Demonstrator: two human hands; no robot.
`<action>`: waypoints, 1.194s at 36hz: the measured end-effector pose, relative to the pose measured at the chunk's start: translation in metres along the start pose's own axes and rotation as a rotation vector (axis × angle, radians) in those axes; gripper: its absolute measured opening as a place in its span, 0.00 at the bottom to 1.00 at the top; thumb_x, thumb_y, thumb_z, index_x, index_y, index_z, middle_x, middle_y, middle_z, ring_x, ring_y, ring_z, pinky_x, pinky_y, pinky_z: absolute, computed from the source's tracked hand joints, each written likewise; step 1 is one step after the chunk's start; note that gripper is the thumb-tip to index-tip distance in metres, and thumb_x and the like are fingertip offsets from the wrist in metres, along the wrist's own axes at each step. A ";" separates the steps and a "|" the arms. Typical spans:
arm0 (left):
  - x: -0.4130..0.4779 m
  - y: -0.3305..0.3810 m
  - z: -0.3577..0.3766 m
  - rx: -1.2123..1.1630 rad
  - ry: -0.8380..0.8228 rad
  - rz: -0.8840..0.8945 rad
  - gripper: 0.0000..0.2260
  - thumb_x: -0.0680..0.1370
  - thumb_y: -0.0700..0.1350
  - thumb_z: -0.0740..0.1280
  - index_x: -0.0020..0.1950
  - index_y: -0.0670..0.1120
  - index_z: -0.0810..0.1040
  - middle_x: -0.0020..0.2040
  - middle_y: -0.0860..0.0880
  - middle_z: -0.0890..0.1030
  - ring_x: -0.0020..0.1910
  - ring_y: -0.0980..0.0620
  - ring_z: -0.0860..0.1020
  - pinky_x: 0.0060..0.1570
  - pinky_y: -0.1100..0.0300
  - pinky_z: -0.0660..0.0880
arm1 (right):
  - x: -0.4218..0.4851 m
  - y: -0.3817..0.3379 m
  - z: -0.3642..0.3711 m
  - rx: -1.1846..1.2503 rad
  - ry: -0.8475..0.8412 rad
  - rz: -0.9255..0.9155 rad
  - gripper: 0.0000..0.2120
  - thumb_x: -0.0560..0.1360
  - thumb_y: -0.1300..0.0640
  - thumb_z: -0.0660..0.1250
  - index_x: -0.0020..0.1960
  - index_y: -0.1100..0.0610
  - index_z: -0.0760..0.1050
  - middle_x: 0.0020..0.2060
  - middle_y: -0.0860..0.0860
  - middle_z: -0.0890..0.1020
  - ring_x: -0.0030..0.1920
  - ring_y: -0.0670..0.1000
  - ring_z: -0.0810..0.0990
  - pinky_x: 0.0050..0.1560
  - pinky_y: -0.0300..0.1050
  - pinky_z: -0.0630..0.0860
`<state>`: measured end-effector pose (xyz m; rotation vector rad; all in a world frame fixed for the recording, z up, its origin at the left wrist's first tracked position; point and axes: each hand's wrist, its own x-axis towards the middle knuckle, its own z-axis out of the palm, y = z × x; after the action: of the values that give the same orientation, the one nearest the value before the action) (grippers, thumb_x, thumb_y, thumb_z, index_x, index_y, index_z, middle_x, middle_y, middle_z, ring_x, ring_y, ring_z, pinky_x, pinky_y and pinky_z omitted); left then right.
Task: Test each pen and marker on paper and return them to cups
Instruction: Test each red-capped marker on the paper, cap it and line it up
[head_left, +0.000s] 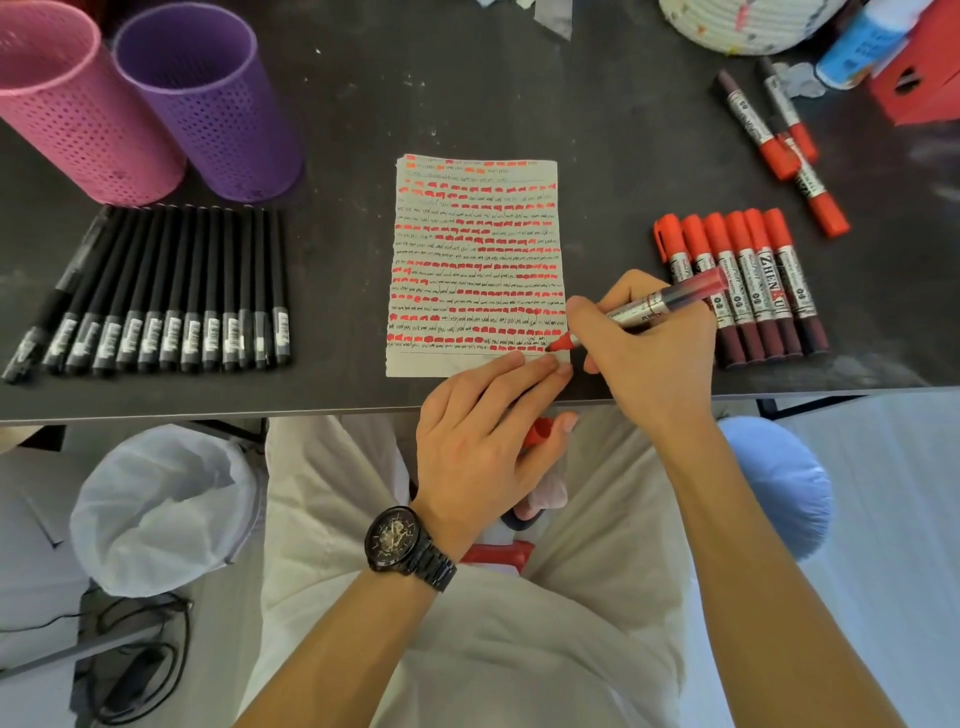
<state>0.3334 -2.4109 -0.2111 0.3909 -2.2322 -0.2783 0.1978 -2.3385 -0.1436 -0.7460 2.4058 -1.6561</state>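
A sheet of paper (475, 260) full of red marks and black scribbles lies mid-table. My right hand (644, 348) grips an uncapped red marker (665, 301), its tip touching the paper's lower right corner. My left hand (478, 431) presses straight fingers on the paper's bottom edge while a red cap (537, 432) sits tucked under the thumb. Several black pens (156, 296) lie in a row at left. Several red markers (748, 280) lie in a row at right, with three more (779, 140) behind them. A pink cup (67, 104) and a purple cup (208, 104) stand at back left.
A white woven basket (737, 26), a blue-labelled bottle (857, 52) and a red box (924, 73) sit at back right. The table's front edge (208, 410) runs just below my left hand. A lined bin (161, 509) stands on the floor at left.
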 end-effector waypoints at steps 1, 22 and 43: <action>0.000 0.000 0.000 -0.001 0.001 -0.001 0.14 0.80 0.54 0.70 0.62 0.50 0.84 0.62 0.55 0.83 0.62 0.53 0.79 0.67 0.62 0.67 | 0.000 0.000 0.000 -0.003 0.001 0.001 0.13 0.73 0.58 0.74 0.34 0.62 0.74 0.25 0.55 0.79 0.27 0.58 0.78 0.30 0.52 0.75; 0.001 0.002 -0.002 -0.003 -0.003 -0.009 0.13 0.80 0.53 0.70 0.61 0.50 0.85 0.61 0.55 0.83 0.61 0.53 0.80 0.67 0.61 0.67 | 0.000 0.001 0.000 -0.011 0.016 0.000 0.13 0.72 0.57 0.72 0.33 0.59 0.74 0.26 0.54 0.79 0.27 0.58 0.79 0.29 0.51 0.75; 0.003 0.004 -0.008 -0.024 -0.079 -0.052 0.13 0.81 0.54 0.68 0.62 0.50 0.84 0.62 0.54 0.83 0.64 0.54 0.77 0.68 0.62 0.64 | 0.000 0.002 -0.005 0.166 0.075 0.015 0.15 0.76 0.54 0.74 0.35 0.57 0.73 0.23 0.47 0.79 0.23 0.45 0.78 0.30 0.37 0.71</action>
<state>0.3367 -2.4085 -0.2023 0.4315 -2.2959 -0.3534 0.1958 -2.3338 -0.1432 -0.6487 2.2796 -1.8813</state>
